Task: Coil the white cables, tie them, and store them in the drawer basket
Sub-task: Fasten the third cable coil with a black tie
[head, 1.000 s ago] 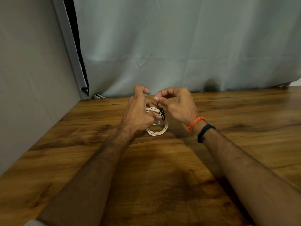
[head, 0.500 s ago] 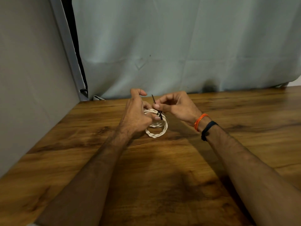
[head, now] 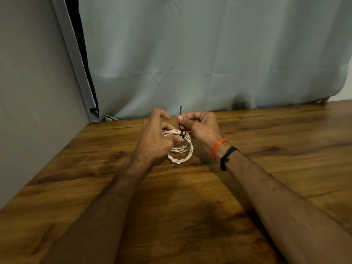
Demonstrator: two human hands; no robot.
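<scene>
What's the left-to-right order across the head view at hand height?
Grey wall panel → left hand → white cable coil with black tie → right hand → orange wristband → black wristband → bare wooden table.

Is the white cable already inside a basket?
No, the coiled white cable sits on the wooden table, held by the left hand; no basket is in view.

left hand (head: 155, 139) holds white cable coil (head: 181, 149) | right hand (head: 200, 126) pinches black tie (head: 181, 122) | wooden table (head: 190, 216)
</scene>
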